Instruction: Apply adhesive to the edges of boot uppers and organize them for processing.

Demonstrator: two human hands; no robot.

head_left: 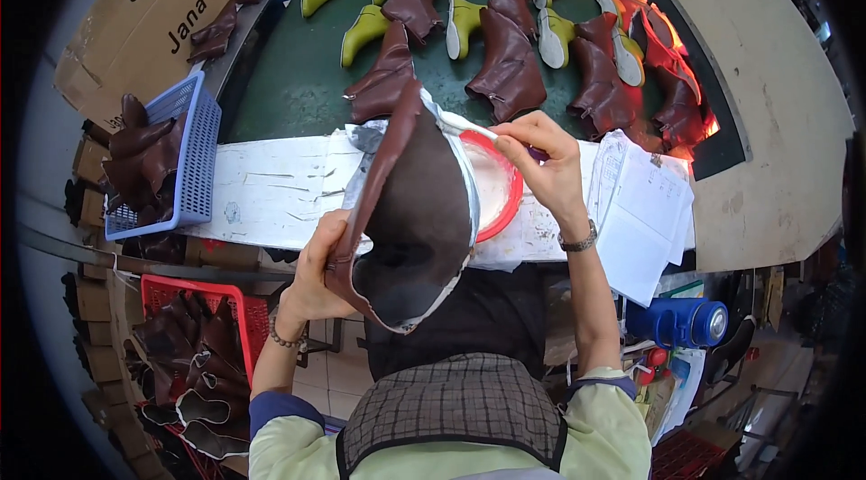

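Note:
My left hand [316, 271] is closed on the near left side of a brown leather boot upper [413, 196], tilted so its dark lining faces up. A whitish edge runs around the upper's opening. My right hand [547, 160] pinches a thin white brush [462, 124], whose pale head meets the upper's far right edge. Just under that hand stands a red-rimmed bowl [516, 200] with white stuff inside, partly hidden by the upper. White paper [271, 191] with dark marks covers the bench beneath.
Beyond lies a dark green belt [280, 83] carrying several yellow-green shoe lasts [363, 33] and brown uppers [507, 65]; red light glows at its right. More uppers fill a blue basket [200, 146] and a red crate [253, 322] at left. Papers [642, 218] and a blue bottle [677, 323] are at right.

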